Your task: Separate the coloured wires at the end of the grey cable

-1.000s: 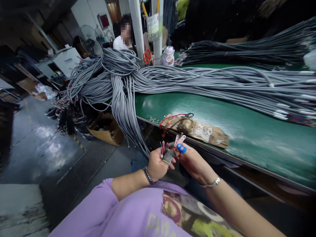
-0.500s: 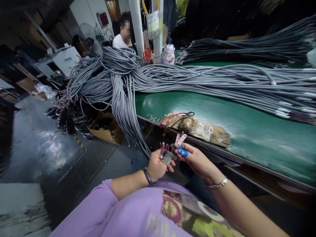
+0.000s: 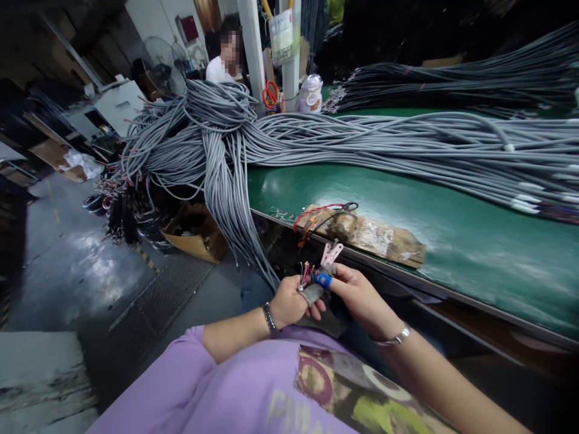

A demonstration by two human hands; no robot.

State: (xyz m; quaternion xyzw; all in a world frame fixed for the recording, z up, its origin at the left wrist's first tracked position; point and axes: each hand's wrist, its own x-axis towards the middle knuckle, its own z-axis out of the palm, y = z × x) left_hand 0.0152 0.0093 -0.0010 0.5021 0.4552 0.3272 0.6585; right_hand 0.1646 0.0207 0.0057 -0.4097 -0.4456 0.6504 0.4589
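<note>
Coloured wires (image 3: 306,271): they are in our left hand (image 3: 287,302), with the thin ends standing up above the fist, near the edge of the green table (image 3: 280,188)
Left grip: closed around the wires, its thumb wearing a grey cover (image 3: 313,294)
Right grip: our right hand (image 3: 357,295) has its thumb, in a blue wrap (image 3: 323,279), at the wires; whether it pinches one, we cannot tell
Good handling: we judge the step in hand to be fingertip work among the wire ends, so we should keep the bundle firm and low, touch one wire at a time, and pull softly
Pink clip (image 3: 332,255): just beyond the right fingertips; what it is fixed to, we cannot make out
Wooden board (image 3: 409,247): on the table, beyond the grip and to its right
Grey cables (image 3: 384,141): farther beyond the grip, some cut off at the right border
Hard to see: the lower part of the wires is hidden inside the left fist, and their ends are too small to count
</note>
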